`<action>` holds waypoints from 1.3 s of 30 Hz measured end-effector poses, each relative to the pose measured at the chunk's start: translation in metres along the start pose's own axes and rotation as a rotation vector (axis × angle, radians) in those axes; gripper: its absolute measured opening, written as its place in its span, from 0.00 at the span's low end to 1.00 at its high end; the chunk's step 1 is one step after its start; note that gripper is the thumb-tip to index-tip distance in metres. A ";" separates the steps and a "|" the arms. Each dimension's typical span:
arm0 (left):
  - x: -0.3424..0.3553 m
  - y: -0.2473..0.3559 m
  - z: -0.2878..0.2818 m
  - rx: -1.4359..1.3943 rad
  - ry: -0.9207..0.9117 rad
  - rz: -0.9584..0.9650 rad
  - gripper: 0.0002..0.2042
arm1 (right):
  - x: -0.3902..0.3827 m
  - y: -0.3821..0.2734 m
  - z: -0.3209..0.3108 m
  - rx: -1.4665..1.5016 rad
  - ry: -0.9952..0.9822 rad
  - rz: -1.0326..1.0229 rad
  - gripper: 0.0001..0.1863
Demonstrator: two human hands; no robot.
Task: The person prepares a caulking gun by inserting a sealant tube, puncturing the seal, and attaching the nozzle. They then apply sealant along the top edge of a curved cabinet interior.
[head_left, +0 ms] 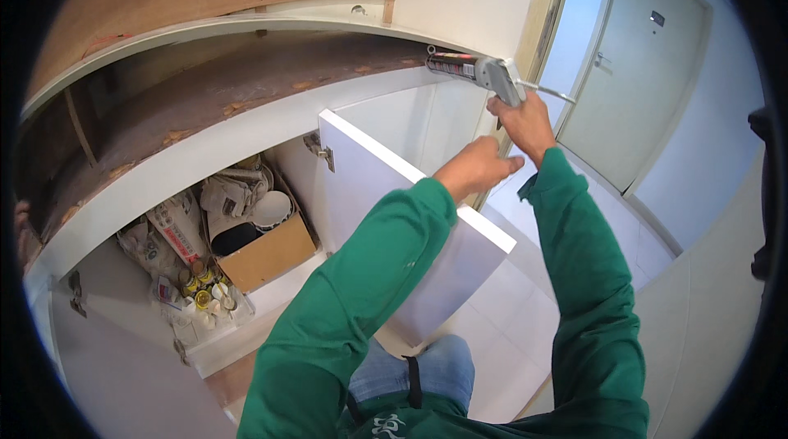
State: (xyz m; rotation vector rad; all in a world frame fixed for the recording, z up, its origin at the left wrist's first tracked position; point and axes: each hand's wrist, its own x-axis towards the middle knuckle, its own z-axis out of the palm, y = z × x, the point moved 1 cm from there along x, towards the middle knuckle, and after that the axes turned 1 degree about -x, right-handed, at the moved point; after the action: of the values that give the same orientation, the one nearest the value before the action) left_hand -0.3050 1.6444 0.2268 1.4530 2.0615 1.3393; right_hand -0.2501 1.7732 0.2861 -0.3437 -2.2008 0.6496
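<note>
My right hand [525, 123] is wrapped round the handle of a grey caulking gun [502, 80]. A dark sealant cartridge [451, 65] with a red and white label lies in the gun's frame. The gun points left, with its front end at the right end of the long cabinet top recess [271, 86]; the nozzle tip is not visible. My left hand [478, 168] hovers just below and left of the right one, above the open white cabinet door [410, 168]. Its thumb sticks out, the fingers are loosely bent and partly hidden, and I see nothing in it.
Inside the lower cabinet stand a cardboard box [267, 262] with a white bowl [272, 209], wrapped bags [176, 225] and several small jars [201, 279]. Another cabinet door [123, 365] hangs open at lower left. A pale room door [636, 69] is at the far right.
</note>
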 end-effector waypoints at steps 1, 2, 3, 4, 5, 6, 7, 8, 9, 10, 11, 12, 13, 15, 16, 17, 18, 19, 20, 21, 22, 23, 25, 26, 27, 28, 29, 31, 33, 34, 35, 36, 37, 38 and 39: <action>-0.009 -0.001 -0.002 0.175 0.029 -0.010 0.25 | -0.003 0.007 0.004 0.059 0.025 0.007 0.19; -0.020 0.000 -0.003 0.266 0.048 0.058 0.27 | -0.005 0.016 0.004 0.098 -0.056 0.146 0.17; -0.028 0.002 -0.005 0.276 0.072 0.064 0.26 | -0.006 0.025 0.010 0.228 -0.045 0.192 0.18; -0.035 0.005 -0.005 0.310 0.089 0.051 0.25 | -0.006 0.034 0.017 0.371 -0.019 0.197 0.19; -0.041 0.008 -0.006 0.345 0.120 0.057 0.25 | -0.003 0.043 0.022 0.494 0.018 0.243 0.21; -0.048 0.010 -0.007 0.370 0.166 0.096 0.24 | 0.000 0.052 0.028 0.646 0.027 0.299 0.18; -0.052 0.012 -0.009 0.375 0.124 0.061 0.24 | 0.006 0.059 0.030 0.724 0.023 0.307 0.18; -0.056 0.014 -0.011 0.377 0.079 0.022 0.25 | 0.011 0.067 0.031 0.792 0.013 0.337 0.17; -0.059 0.015 -0.013 0.380 0.036 -0.025 0.25 | 0.016 0.073 0.032 0.844 0.019 0.392 0.17; -0.060 0.016 -0.014 0.359 0.007 -0.048 0.25 | 0.022 0.079 0.031 0.901 -0.005 0.395 0.13; -0.062 0.017 -0.015 0.345 -0.002 -0.041 0.25 | 0.026 0.083 0.031 0.949 -0.026 0.402 0.11; -0.064 0.018 -0.016 0.330 -0.010 -0.038 0.25 | 0.029 0.086 0.031 0.987 -0.030 0.422 0.10; -0.065 0.018 -0.016 0.309 -0.026 -0.052 0.25 | 0.031 0.088 0.031 1.025 -0.025 0.424 0.09; -0.068 0.020 -0.018 0.321 0.000 -0.028 0.25 | 0.034 0.090 0.032 1.071 -0.004 0.465 0.09; -0.070 0.020 -0.018 0.320 0.000 -0.037 0.25 | 0.036 0.091 0.034 1.093 -0.003 0.480 0.08; -0.071 0.021 -0.019 0.314 -0.002 -0.015 0.25 | 0.038 0.091 0.035 1.082 0.021 0.493 0.09; -0.072 0.022 -0.019 0.306 -0.005 -0.007 0.25 | 0.040 0.092 0.036 1.073 0.025 0.504 0.10; -0.074 0.021 -0.021 0.299 -0.014 -0.021 0.26 | 0.043 0.093 0.036 1.054 0.033 0.540 0.11; -0.075 0.021 -0.023 0.304 -0.010 -0.001 0.26 | 0.046 0.093 0.036 1.066 0.035 0.525 0.11; -0.077 0.021 -0.024 0.305 -0.019 -0.001 0.25 | 0.049 0.095 0.035 1.063 0.045 0.540 0.10; -0.078 0.020 -0.025 0.308 -0.034 -0.014 0.25 | 0.052 0.097 0.034 1.051 0.064 0.552 0.10; -0.079 0.020 -0.026 0.305 -0.047 -0.004 0.25 | 0.055 0.098 0.034 1.074 0.049 0.557 0.11; -0.081 0.018 -0.027 0.295 -0.074 -0.008 0.26 | 0.057 0.102 0.036 1.085 0.069 0.573 0.12; -0.082 0.017 -0.028 0.289 -0.069 0.002 0.26 | 0.057 0.103 0.037 1.032 0.049 0.563 0.14; -0.083 0.017 -0.028 0.280 -0.058 0.016 0.26 | 0.056 0.104 0.040 1.029 0.058 0.583 0.13; -0.083 0.016 -0.028 0.273 -0.062 0.014 0.26 | 0.054 0.105 0.042 1.027 0.070 0.600 0.12; -0.084 0.016 -0.028 0.269 -0.048 0.028 0.26 | 0.052 0.106 0.044 1.030 0.075 0.617 0.11; -0.084 0.016 -0.028 0.256 -0.059 0.011 0.26 | 0.047 0.106 0.047 0.975 0.079 0.606 0.10; -0.085 0.016 -0.029 0.257 -0.048 0.016 0.26 | 0.042 0.106 0.048 0.915 0.082 0.593 0.09; -0.085 0.016 -0.029 0.253 -0.043 0.015 0.26 | 0.040 0.106 0.049 0.881 0.085 0.584 0.09; -0.086 0.016 -0.028 0.252 -0.023 0.031 0.26 | 0.038 0.105 0.049 0.847 0.090 0.593 0.09; -0.086 0.016 -0.029 0.254 -0.003 0.046 0.25 | 0.037 0.104 0.049 0.804 0.095 0.582 0.09; -0.087 0.016 -0.028 0.254 0.000 0.047 0.25 | 0.036 0.101 0.049 0.764 0.107 0.597 0.09; -0.087 0.016 -0.028 0.252 0.012 0.053 0.25 | 0.035 0.098 0.050 0.729 0.118 0.614 0.09; -0.087 0.016 -0.028 0.246 0.008 0.045 0.25 | 0.035 0.094 0.050 0.626 0.112 0.582 0.09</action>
State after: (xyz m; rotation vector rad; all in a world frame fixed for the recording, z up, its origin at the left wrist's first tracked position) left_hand -0.2753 1.5569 0.2315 1.6025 2.2767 1.1404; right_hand -0.3078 1.8496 0.2286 -0.6675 -1.6663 1.5390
